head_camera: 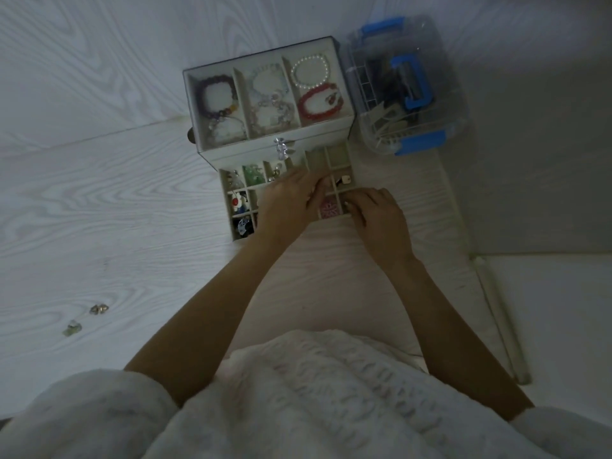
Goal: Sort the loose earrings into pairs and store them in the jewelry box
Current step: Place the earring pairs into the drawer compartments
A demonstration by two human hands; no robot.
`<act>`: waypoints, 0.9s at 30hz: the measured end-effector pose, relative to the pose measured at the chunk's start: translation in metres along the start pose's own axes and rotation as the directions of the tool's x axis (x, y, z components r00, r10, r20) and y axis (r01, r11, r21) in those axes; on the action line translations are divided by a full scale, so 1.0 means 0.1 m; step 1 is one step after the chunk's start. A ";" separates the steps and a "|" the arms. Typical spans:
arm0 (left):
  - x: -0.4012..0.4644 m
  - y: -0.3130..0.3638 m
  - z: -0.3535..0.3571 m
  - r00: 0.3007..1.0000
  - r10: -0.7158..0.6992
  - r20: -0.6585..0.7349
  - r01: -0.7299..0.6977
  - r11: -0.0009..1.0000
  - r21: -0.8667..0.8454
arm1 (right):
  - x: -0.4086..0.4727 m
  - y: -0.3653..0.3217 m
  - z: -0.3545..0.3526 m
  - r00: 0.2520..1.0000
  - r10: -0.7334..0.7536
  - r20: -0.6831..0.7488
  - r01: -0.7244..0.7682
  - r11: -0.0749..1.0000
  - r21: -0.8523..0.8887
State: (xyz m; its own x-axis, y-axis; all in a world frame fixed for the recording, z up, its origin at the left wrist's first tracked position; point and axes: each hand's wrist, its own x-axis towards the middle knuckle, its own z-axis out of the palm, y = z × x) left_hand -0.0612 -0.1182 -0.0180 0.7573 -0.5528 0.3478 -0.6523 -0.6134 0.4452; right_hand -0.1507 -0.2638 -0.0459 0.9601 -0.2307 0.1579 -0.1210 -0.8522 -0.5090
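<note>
Both hands [291,200] [376,210] over drawer [231,193], fingers curled.

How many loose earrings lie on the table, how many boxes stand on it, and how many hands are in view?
Loose earrings: 2
Boxes: 2, the jewelry box and the plastic box
Hands: 2, left hand and right hand
Total: 6
</note>
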 end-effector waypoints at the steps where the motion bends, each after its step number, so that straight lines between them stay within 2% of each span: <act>1: -0.09 -0.03 -0.15 0.999 -0.050 -0.001 0.049 0.999 -0.016 | -0.01 -0.05 -0.04 1.000 -0.025 -0.010 0.025 0.999 -0.033; 3: -0.31 -0.12 -0.44 0.971 -0.224 0.080 0.227 0.973 -0.033 | -0.05 -0.20 -0.10 0.997 -0.079 -0.016 0.077 0.993 -0.092; 5: -0.58 -0.25 -0.67 0.907 -0.395 0.146 0.404 0.914 -0.032 | -0.06 -0.39 -0.15 0.993 -0.117 -0.003 0.116 0.989 -0.094; 9: -1.30 -0.60 -1.07 0.778 -0.619 0.108 0.627 0.777 -0.056 | -0.11 -0.94 0.04 0.960 -0.234 0.156 0.243 0.969 -0.038; 11: -1.76 -0.81 -1.28 0.701 -0.713 0.018 0.710 0.695 -0.113 | -0.14 -1.32 0.31 0.899 -0.316 0.304 0.320 0.947 0.037; 13: -2.04 -0.94 -1.33 0.671 -0.740 -0.040 0.729 0.669 -0.147 | -0.14 -1.55 0.49 0.825 -0.342 0.450 0.362 0.931 0.045; 15: -2.38 -1.15 -1.50 0.610 -0.781 -0.130 0.775 0.623 -0.108 | -0.17 -1.92 0.77 0.730 -0.404 0.551 0.422 0.901 0.101; 18: -2.75 -1.48 -1.74 0.524 -0.827 -0.203 0.845 0.535 -0.001 | -0.18 -2.47 1.12 0.644 -0.463 0.609 0.441 0.875 0.200; 20: -2.90 -1.68 -1.86 0.462 -0.869 -0.177 0.884 0.466 0.019 | -0.20 -2.79 1.39 0.600 -0.488 0.634 0.439 0.863 0.249; 22: -3.00 -1.87 -1.93 0.399 -0.913 -0.086 0.916 0.400 0.002 | -0.22 -3.07 1.66 0.572 -0.502 0.649 0.441 0.855 0.273; 24: -3.04 -1.97 -1.94 0.405 -0.914 0.006 0.914 0.405 -0.003 | -0.25 -3.25 1.86 0.562 -0.503 0.656 0.445 0.853 0.273; 27: -3.02 -2.06 -1.98 0.482 -0.874 0.056 0.875 0.484 0.012 | -0.28 -3.42 2.05 0.532 -0.519 0.669 0.508 0.828 0.239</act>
State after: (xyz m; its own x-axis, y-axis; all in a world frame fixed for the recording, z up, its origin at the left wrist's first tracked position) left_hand -0.1496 0.2867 -0.0516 0.9336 0.2378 -0.2679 0.3468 -0.7870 0.5102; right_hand -0.0843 0.1306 -0.0500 0.7421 0.6339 -0.2181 0.4473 -0.7106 -0.5432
